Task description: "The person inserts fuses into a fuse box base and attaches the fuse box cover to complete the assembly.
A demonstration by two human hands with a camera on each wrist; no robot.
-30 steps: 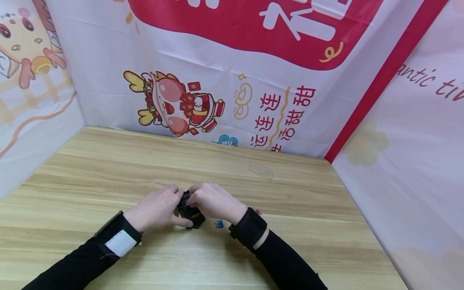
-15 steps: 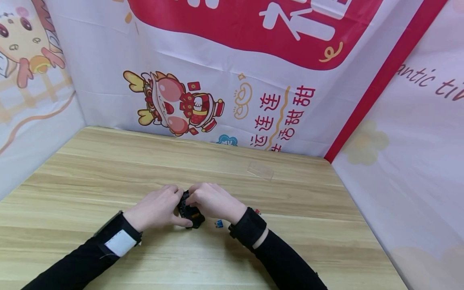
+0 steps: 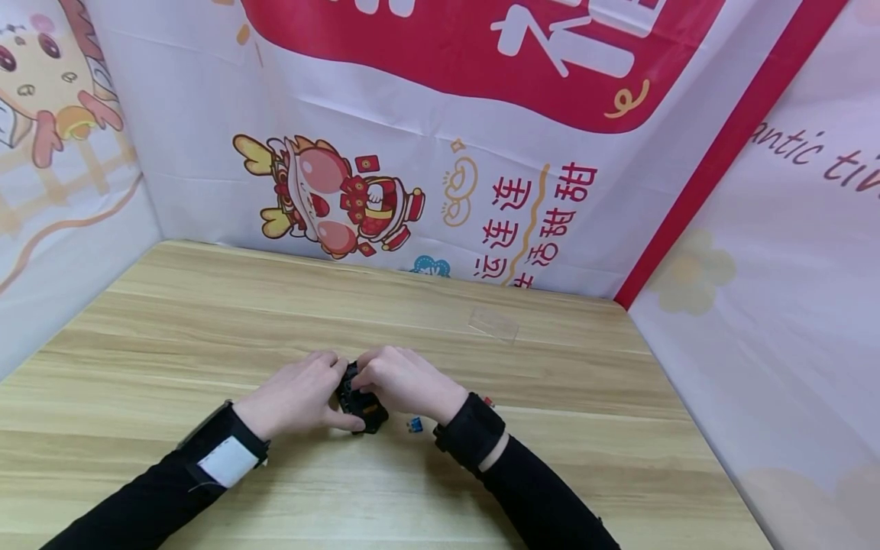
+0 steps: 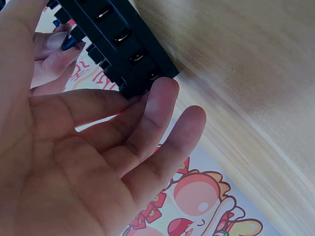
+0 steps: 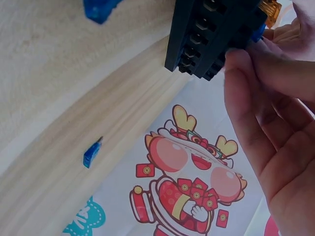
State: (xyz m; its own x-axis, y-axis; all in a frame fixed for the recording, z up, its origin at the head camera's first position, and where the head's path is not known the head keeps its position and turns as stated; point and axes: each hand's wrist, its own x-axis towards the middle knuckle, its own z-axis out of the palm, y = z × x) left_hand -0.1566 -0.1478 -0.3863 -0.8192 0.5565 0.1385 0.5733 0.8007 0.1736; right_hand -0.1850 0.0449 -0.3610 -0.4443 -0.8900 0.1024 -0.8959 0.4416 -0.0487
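A black fuse box (image 3: pixel 374 422) with a row of metal-lined slots stands on the table, my left hand (image 3: pixel 302 393) gripping it between thumb and fingers at its two ends. In the left wrist view the fingertips press against an end of the fuse box (image 4: pixel 123 42). My right hand (image 3: pixel 412 382) reaches over the box from the right. Its thumb and index finger pinch a small blue blade fuse (image 4: pixel 73 42) at the box's side, mostly hidden by the fingers. A clear orange fuse (image 5: pixel 271 11) shows on the box.
A loose blue fuse (image 3: pixel 415 425) lies on the wooden table (image 3: pixel 241 305) just right of the box. Something small and red (image 3: pixel 489 402) shows beyond the right wrist. Farther back is a clear plastic plate (image 3: pixel 493 324). Printed cloth walls (image 3: pixel 206 114) enclose the table.
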